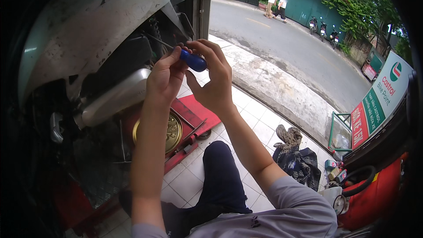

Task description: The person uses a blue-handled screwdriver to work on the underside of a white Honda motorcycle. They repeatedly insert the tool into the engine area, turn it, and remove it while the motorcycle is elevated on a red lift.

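A screwdriver with a blue handle is in front of me, its thin shaft pointing up and left toward a motor scooter. My left hand is closed on the front end of the handle, thumb and fingers pinching it. My right hand curves around the handle from the right. Its fingertips are close to the handle's front end, and the thumb is spread apart below. The scooter's scuffed pale body panel fills the upper left, with a silver muffler beneath. Dark parts hide where the screwdriver's tip is.
Under the muffler, a gold round embossed tin rests on a red lift stand. Dark cloth lies on the white tiles. At right are a red tank, small bottles and a signboard. Two people walk across the street.
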The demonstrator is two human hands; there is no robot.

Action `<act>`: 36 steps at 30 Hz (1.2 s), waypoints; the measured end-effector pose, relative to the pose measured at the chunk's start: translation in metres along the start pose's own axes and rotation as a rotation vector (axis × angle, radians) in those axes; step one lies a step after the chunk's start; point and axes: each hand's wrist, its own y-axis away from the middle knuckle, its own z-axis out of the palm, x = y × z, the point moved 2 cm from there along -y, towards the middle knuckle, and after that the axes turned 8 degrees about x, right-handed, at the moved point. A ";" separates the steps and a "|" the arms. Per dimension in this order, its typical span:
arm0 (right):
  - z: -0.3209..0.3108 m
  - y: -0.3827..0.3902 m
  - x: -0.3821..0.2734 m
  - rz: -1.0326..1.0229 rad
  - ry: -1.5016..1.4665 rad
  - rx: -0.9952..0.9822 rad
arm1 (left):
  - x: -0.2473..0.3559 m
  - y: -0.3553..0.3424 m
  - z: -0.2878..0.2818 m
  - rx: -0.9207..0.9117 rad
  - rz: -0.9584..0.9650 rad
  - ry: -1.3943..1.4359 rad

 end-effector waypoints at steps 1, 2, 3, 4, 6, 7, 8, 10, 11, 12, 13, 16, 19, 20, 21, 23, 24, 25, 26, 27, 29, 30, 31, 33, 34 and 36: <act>0.002 -0.001 -0.007 0.069 -0.020 0.077 | -0.001 0.001 0.002 0.010 0.019 -0.003; 0.002 0.000 -0.009 0.139 -0.040 0.155 | -0.001 0.001 0.002 0.021 0.025 0.000; 0.000 0.000 -0.006 0.252 -0.010 0.071 | -0.002 0.003 0.002 0.029 0.030 0.005; -0.004 -0.001 -0.002 0.365 0.018 -0.012 | -0.002 0.005 0.003 0.039 0.037 0.009; -0.005 0.001 0.002 0.455 0.048 -0.072 | -0.002 0.008 0.006 0.034 0.040 0.068; -0.005 0.003 0.003 0.431 0.050 -0.048 | -0.002 0.008 0.008 0.031 0.041 0.096; -0.005 0.004 0.003 0.408 0.051 -0.023 | -0.002 0.008 0.008 0.020 0.031 0.086; -0.003 0.004 0.005 0.231 0.001 0.029 | 0.000 0.006 0.009 -0.004 0.013 0.068; -0.002 0.003 0.006 0.142 -0.023 0.056 | 0.001 0.007 0.009 0.020 -0.036 0.063; -0.002 0.001 0.008 0.062 -0.001 0.056 | 0.001 0.009 0.009 0.042 -0.084 0.060; -0.003 -0.001 0.009 -0.019 0.022 0.056 | 0.002 0.010 0.010 0.063 -0.133 0.057; -0.001 -0.005 -0.006 0.047 -0.008 0.082 | 0.003 0.003 -0.001 -0.056 -0.051 0.079; -0.001 -0.004 -0.009 0.340 -0.051 0.041 | 0.006 0.010 0.002 -0.029 0.002 0.069; -0.002 -0.004 -0.008 0.449 -0.061 0.013 | 0.006 0.012 0.007 -0.027 0.002 0.053; -0.003 -0.006 -0.011 0.468 0.001 -0.069 | 0.007 0.015 0.009 -0.016 0.004 0.040; -0.002 -0.001 -0.003 0.319 -0.039 0.015 | 0.007 0.018 0.013 -0.032 -0.004 0.005; -0.001 0.001 0.000 0.242 -0.067 0.056 | 0.006 0.018 0.015 0.055 -0.024 -0.016; -0.004 0.000 -0.001 0.169 -0.002 0.013 | 0.005 0.016 0.012 0.040 -0.059 -0.013; -0.005 -0.001 -0.005 0.131 0.037 -0.023 | 0.003 0.012 0.005 0.025 -0.093 -0.009; -0.005 0.000 -0.001 0.091 0.038 -0.034 | 0.004 0.008 0.006 -0.108 -0.121 -0.012; -0.003 0.002 0.002 0.039 0.047 -0.048 | 0.001 0.007 0.001 -0.067 -0.032 0.031; 0.000 0.000 -0.001 0.062 0.010 0.023 | -0.001 0.006 0.002 -0.048 0.003 0.054; 0.001 -0.003 -0.011 0.211 -0.072 0.055 | 0.001 0.009 0.004 -0.009 0.025 0.042; 0.002 -0.001 -0.014 0.443 -0.107 0.027 | 0.004 0.014 0.008 -0.030 0.046 0.057; 0.000 0.001 -0.008 0.525 -0.060 -0.033 | 0.005 0.017 0.010 -0.043 0.054 0.066; -0.001 0.005 0.000 0.492 -0.027 -0.066 | 0.005 0.017 0.011 -0.030 0.039 0.068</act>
